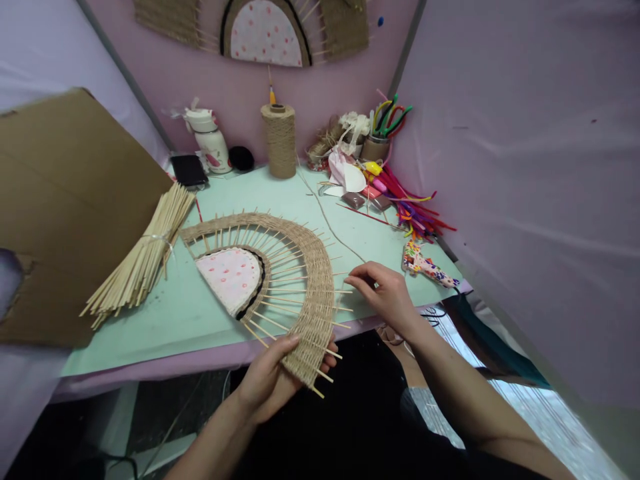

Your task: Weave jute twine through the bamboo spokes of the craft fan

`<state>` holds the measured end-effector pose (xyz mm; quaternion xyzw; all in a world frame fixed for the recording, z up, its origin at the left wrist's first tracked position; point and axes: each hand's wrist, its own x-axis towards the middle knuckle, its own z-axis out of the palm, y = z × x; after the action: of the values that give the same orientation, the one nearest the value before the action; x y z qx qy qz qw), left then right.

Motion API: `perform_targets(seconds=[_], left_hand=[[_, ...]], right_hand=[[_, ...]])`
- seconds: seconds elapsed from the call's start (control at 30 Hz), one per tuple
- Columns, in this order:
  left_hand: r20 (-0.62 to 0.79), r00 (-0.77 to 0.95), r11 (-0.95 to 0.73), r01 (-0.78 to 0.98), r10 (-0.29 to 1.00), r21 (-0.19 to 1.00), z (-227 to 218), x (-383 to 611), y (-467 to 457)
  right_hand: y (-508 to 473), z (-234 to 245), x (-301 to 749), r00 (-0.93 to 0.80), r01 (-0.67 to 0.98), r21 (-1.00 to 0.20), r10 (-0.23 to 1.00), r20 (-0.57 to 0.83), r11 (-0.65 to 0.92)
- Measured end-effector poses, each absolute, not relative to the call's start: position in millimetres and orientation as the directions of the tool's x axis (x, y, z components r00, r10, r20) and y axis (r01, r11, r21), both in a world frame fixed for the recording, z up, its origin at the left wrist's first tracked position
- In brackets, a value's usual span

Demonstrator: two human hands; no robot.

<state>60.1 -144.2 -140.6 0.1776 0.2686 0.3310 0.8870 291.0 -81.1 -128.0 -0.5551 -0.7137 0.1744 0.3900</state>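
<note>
Mint-green tabletop (200,313) carries the half-round woven piece (305,267), its near end hanging over the edge and gripped by the left hand (277,380), while the right hand (387,297), just right of the rim's stick tips, pinches twine (330,223) running away to the spool (279,140) at the back

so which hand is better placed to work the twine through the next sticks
Right, probably. The right hand pinches the twine beside the stick tips at the edge of the weave, while the left hand grips its lower end, steadying it.
</note>
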Motion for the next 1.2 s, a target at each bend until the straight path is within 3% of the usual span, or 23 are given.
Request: perform_targets(seconds=[0.2, 0.47, 0.83, 1.2], left_hand=[[-0.358, 0.634, 0.713, -0.482, 0.685, 0.509, -143.8, 57.0, -147.9], [-0.324, 0.653, 0.708, -0.490, 0.685, 0.508, -142.4, 56.0, -146.6], [-0.030, 0.695, 0.682, -0.696, 0.719, 0.225, -153.1, 61.6, -147.5], [0.014, 0.714, 0.700, -0.690, 0.700, 0.183, -160.1, 61.5, -147.7]], right_hand=[[-68.6, -123.4, 286.6, -0.246, 0.690, -0.587, 0.900, 0.359, 0.423], [-64.6, -120.5, 281.5, -0.202, 0.635, -0.713, 0.955, 0.217, 0.297], [-65.1, -121.7, 277.2, -0.146, 0.545, -0.797, 0.966, 0.215, 0.260], [-58.4, -129.7, 282.6, -0.134, 0.437, -0.876, 0.978, 0.160, 0.204]])
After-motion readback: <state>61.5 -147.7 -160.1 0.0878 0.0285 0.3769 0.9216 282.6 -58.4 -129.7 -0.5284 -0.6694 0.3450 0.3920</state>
